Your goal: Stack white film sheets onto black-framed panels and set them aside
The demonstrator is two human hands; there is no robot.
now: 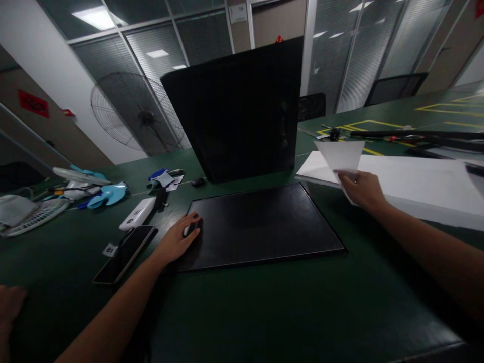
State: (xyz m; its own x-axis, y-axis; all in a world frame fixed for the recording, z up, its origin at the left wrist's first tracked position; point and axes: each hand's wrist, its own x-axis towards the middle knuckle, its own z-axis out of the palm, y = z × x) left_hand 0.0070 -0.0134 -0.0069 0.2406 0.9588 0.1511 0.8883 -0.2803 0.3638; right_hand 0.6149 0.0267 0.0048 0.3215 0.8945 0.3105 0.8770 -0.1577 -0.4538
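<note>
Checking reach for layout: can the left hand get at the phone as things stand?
Likely yes. The phone lies just beside the left forearm, with nothing visible between them. The left hand seems to have a small object under its fingers, so may need freeing first.

On the dark green table [242,312], a dark-screened phone [126,254] is seen at the left, with a small printed tag [110,249] beside it and a white device [138,214] just beyond. Farther left, light-blue plastic pieces [108,195] are jumbled with a white grille [41,217]. At the far right, the tabletop is marked with yellow tape [378,123] and crossed by long black rods [416,134]. Behind, a wire-caged fan [138,111], a mesh-backed chair [397,88] and glass panels with blinds [333,60] can be seen.
</note>
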